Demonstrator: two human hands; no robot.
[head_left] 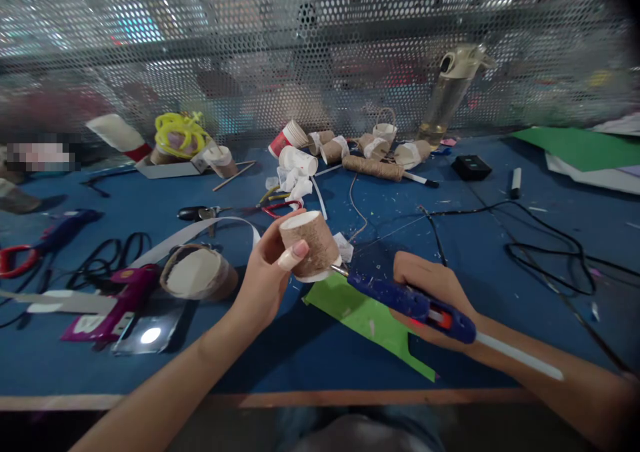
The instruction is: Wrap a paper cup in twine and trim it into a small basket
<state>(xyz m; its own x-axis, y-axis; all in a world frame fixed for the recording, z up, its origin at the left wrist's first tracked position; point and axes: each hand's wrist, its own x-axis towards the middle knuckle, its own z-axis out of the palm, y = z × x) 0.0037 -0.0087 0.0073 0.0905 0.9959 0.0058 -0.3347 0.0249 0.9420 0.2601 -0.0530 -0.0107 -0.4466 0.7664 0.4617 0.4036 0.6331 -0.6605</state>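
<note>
L hand – R hand – gripping

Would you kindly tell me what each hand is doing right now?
Left hand: holding the brown-wrapped paper cup.
Right hand: closed around the blue glue gun.

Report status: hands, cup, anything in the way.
Left hand holding brown-covered cup. Right hand gripping blue glue gun, nozzle at cup's lower edge. Light-green strip below; nothing visibly blocking.
</note>
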